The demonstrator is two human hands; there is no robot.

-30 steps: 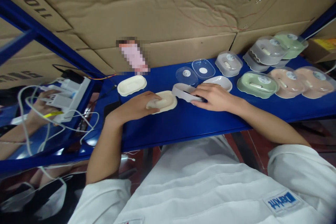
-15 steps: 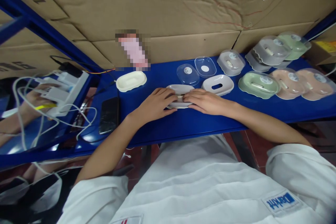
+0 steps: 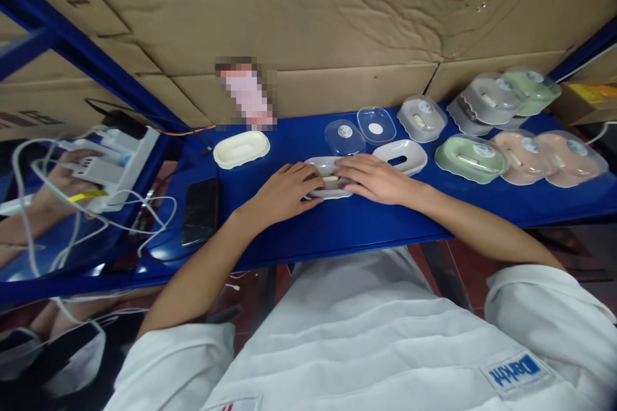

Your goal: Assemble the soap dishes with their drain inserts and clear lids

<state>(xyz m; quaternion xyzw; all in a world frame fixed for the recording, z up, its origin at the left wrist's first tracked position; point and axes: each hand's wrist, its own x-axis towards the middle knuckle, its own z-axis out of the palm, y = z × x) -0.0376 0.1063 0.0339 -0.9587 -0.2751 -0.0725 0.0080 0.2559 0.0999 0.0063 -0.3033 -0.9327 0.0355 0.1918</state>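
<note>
In front of me an oval pale plastic soap dish (image 3: 328, 192) rests on the blue shelf, with a small light-coloured strip across its middle. My left hand (image 3: 289, 191) holds its left end, fingertips inside the rim and thumb along the near side. Over the right end curls my right hand (image 3: 378, 178), gripping the rim; its fingertips partly hide the dish's inside. Just right of it is another pale dish (image 3: 415, 157) with an oval slot in its floor. Behind them lie two clear lids, one lid (image 3: 344, 146) bearing a round sticker.
Several lidded boxes, such as a green one (image 3: 470, 164), line the right side. A cream oval piece (image 3: 241, 159) and a black phone (image 3: 200, 212) lie on the left. Beyond the blue frame, another person's hand (image 3: 65, 186) is at a white power strip (image 3: 113, 167) with tangled cables.
My right hand has shifted slightly up and to the right, its fingers further from the dish's middle, so the light strip shows more. My left hand stays in place.
</note>
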